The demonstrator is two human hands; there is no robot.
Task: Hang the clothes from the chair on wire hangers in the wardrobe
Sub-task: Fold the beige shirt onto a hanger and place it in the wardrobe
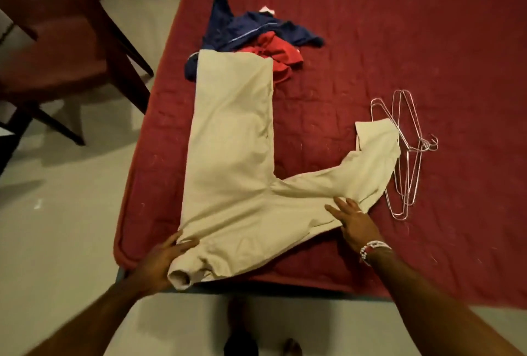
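Beige trousers [231, 161] lie spread on the red bedcover [399, 42], one leg pointing away, the other bent to the right. My left hand [162, 258] grips the waistband at the near edge of the bed. My right hand [353, 221] lies flat with straight fingers on the right trouser leg. Several pink wire hangers [407, 150] lie on the bed to the right, partly under the cuff of that leg. A blue garment [251, 30] and a red garment [279, 56] are heaped beyond the far leg.
A dark red chair [57, 42] stands on the pale floor [71, 227] to the left of the bed. My feet show below the bed's near edge. The wardrobe is out of view.
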